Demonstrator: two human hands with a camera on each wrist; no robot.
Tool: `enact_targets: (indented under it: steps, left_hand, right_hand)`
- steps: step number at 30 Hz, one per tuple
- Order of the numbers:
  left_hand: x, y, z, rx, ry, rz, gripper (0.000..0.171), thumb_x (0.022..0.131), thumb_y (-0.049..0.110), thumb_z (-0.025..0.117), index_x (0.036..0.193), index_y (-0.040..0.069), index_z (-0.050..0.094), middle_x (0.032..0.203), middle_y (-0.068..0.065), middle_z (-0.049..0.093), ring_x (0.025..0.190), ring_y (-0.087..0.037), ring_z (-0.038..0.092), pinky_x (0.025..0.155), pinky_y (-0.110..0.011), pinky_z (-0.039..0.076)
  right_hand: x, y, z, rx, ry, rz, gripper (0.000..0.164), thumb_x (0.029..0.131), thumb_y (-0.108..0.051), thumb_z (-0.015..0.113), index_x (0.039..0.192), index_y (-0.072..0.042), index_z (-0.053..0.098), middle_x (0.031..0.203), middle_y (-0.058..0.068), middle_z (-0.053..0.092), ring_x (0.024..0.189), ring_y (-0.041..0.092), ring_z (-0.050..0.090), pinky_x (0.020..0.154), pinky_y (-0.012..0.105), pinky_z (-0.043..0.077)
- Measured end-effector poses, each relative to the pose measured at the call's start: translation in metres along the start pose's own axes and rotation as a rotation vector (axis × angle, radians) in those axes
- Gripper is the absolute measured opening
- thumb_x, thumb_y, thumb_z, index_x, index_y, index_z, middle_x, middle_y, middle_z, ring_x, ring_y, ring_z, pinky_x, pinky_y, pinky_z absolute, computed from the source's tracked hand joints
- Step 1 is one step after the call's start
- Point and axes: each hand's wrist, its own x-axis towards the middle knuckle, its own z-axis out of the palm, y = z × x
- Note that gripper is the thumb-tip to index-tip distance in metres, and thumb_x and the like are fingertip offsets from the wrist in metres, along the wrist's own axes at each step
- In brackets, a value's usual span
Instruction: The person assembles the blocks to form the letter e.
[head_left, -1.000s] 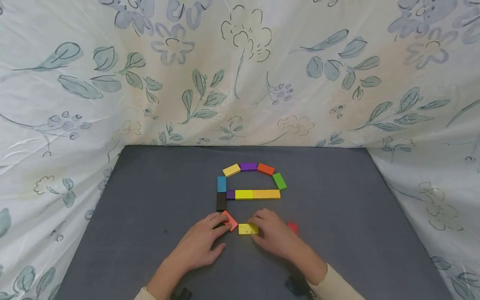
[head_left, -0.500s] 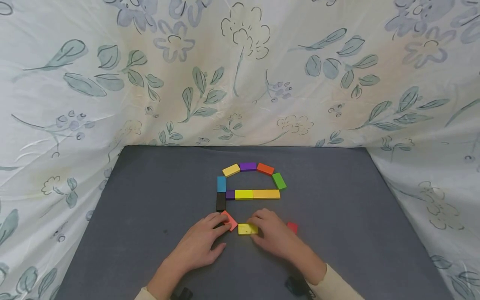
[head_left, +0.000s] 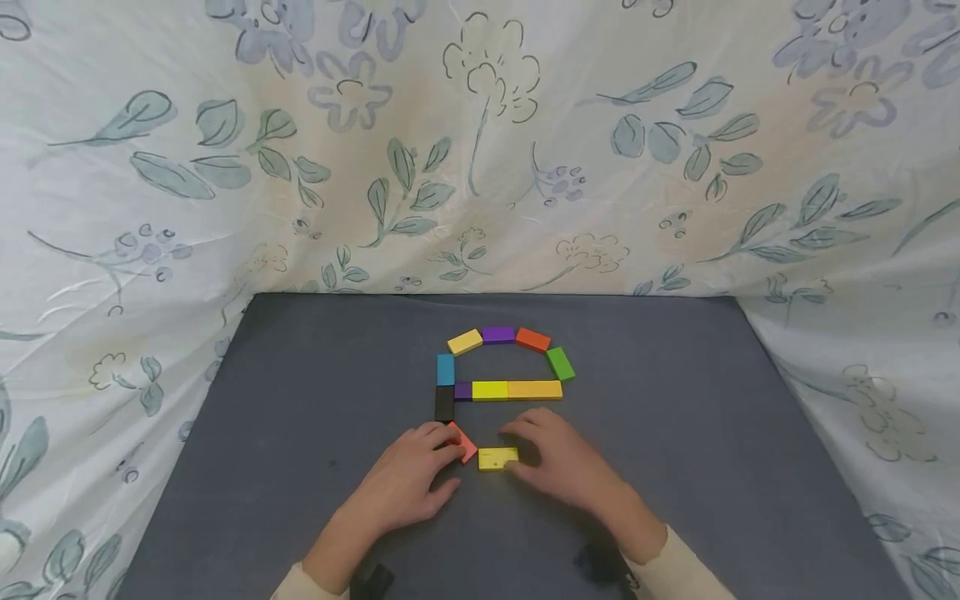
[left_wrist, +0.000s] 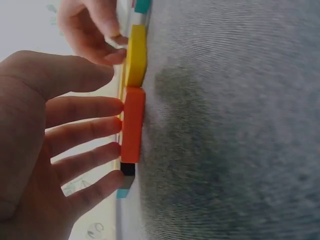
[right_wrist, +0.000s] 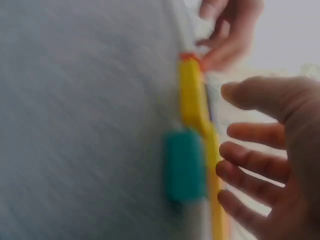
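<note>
My left hand (head_left: 401, 479) rests its fingertips on a coral block (head_left: 465, 446), which lies slanted below a black block (head_left: 445, 403). In the left wrist view its fingers stretch out to that block (left_wrist: 133, 125), nearly straight. Just right of it lies a yellow block (head_left: 497, 459), flat on the dark table. My right hand (head_left: 566, 458) hovers at that block's right end, thumb and fingers spread, holding nothing. Beside the right fingers, a teal-sided block (right_wrist: 185, 165) shows blurred in the right wrist view.
Beyond the hands, a row of purple, yellow and orange blocks (head_left: 534, 390) runs rightward. Blue (head_left: 446, 369), pale yellow, purple (head_left: 498, 335), orange-red and green (head_left: 560, 363) blocks arch above it. A floral cloth (head_left: 480, 208) hangs around the dark table (head_left: 300, 400).
My right hand has let go of the yellow block and shifted slightly right, its fingers wider apart. It now covers the red block. My left hand stays at the coral block.
</note>
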Motion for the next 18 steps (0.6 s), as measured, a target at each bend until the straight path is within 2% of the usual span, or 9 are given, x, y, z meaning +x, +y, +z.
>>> enact_targets:
  steps: [4,7,10,14,18]
  left_hand:
    - [0.003,0.001,-0.003,-0.003,0.019,0.0,0.032,0.097,0.034,0.081,0.124,0.018,0.078,0.13,0.002,0.067,0.124,-0.021,0.06,0.1,-0.046,0.054]
    - [0.005,0.003,-0.004,-0.029,0.046,0.014,0.035,0.098,0.032,0.08,0.13,0.018,0.077,0.133,0.001,0.066,0.126,-0.02,0.059,0.103,-0.046,0.053]
    - [0.006,0.006,-0.003,-0.05,0.046,0.033,0.038,0.099,0.031,0.078,0.135,0.018,0.075,0.135,0.002,0.064,0.129,-0.02,0.057,0.106,-0.046,0.052]
    - [0.006,0.01,0.002,-0.052,0.045,0.074,0.041,0.099,0.03,0.078,0.138,0.016,0.074,0.136,0.001,0.063,0.129,-0.02,0.056,0.107,-0.046,0.052]
    - [0.006,0.014,0.008,-0.055,0.054,0.114,0.04,0.098,0.028,0.078,0.136,0.016,0.075,0.136,-0.001,0.062,0.125,-0.02,0.057,0.106,-0.045,0.053]
  right_hand:
    - [-0.006,0.006,-0.026,0.033,0.053,0.025,0.052,0.09,-0.031,0.092,0.137,-0.019,0.074,0.129,-0.007,0.065,0.119,0.013,0.06,0.1,0.042,0.057]
    - [-0.014,0.012,-0.043,0.011,0.075,0.042,0.06,0.088,-0.031,0.094,0.143,-0.019,0.071,0.136,-0.004,0.064,0.123,0.017,0.061,0.101,0.046,0.057]
    - [-0.023,0.018,-0.055,-0.021,0.071,0.065,0.065,0.087,-0.031,0.095,0.146,-0.02,0.069,0.141,-0.002,0.063,0.127,0.02,0.061,0.103,0.05,0.056]
    - [-0.035,0.022,-0.059,-0.037,0.013,0.072,0.063,0.087,-0.028,0.095,0.144,-0.021,0.07,0.14,-0.003,0.063,0.126,0.02,0.061,0.104,0.051,0.056]
    - [-0.041,0.023,-0.05,-0.063,-0.053,0.042,0.058,0.087,-0.027,0.094,0.14,-0.02,0.072,0.137,-0.004,0.064,0.124,0.019,0.061,0.104,0.05,0.056]
